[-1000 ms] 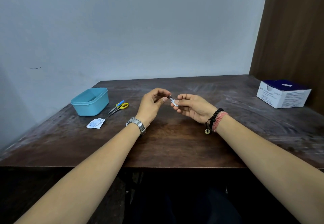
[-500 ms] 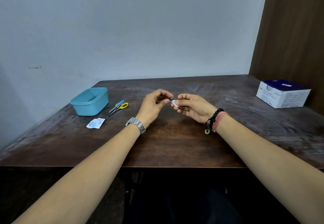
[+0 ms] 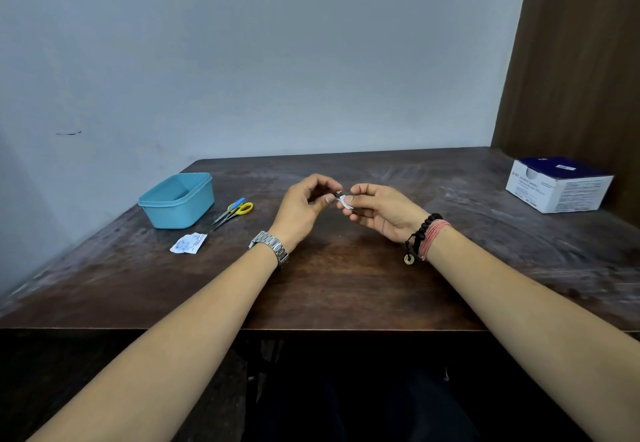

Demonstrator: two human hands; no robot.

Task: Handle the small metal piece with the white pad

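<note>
Left hand [image 3: 304, 207], right hand [image 3: 381, 211] fingertip-close

A: Identify the support surface.
B: Dark wooden table [image 3: 346, 289], scuffed finish.
A: List items lying on it.
B: Left: blue container [image 3: 177, 200], scissors [image 3: 234, 210] beside it, small white packet [image 3: 188, 243] nearer the front edge. Far right: white-and-blue box [image 3: 558, 185].
</note>
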